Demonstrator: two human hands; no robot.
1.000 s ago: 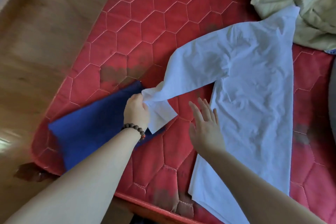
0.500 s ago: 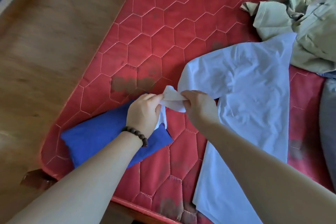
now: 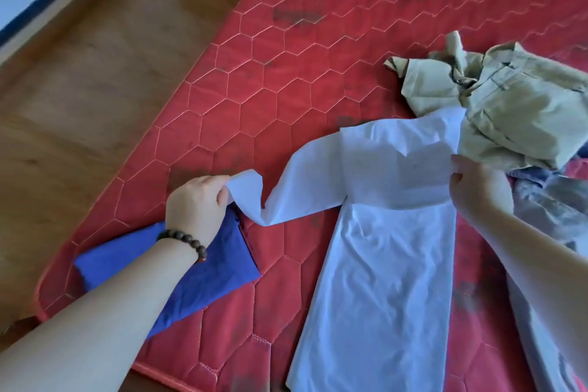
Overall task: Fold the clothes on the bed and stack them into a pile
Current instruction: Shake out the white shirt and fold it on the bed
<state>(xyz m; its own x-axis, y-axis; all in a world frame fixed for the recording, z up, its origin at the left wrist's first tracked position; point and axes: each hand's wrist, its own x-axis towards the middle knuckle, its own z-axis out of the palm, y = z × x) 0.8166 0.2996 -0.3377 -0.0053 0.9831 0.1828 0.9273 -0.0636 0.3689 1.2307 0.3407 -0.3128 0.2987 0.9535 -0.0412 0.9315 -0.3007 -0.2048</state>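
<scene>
Four garments lie on the red quilted mattress [image 3: 286, 99]: one white long-sleeved shirt [image 3: 381, 280] spread flat in the middle, one blue folded cloth [image 3: 222, 270] near the mattress's left corner, one crumpled khaki garment [image 3: 515, 105] at the shirt's far right, and one grey garment [image 3: 553, 200] along the right edge. The left hand [image 3: 194, 207], a bead bracelet [image 3: 184, 240] on its wrist, pinches the sleeve cuff [image 3: 245, 184] over the blue cloth. The right hand [image 3: 474, 184] pinches the shirt's right shoulder edge between thumb and fingers. The far half of the mattress lies bare; the wooden floor [image 3: 95, 89] runs along its left edge
</scene>
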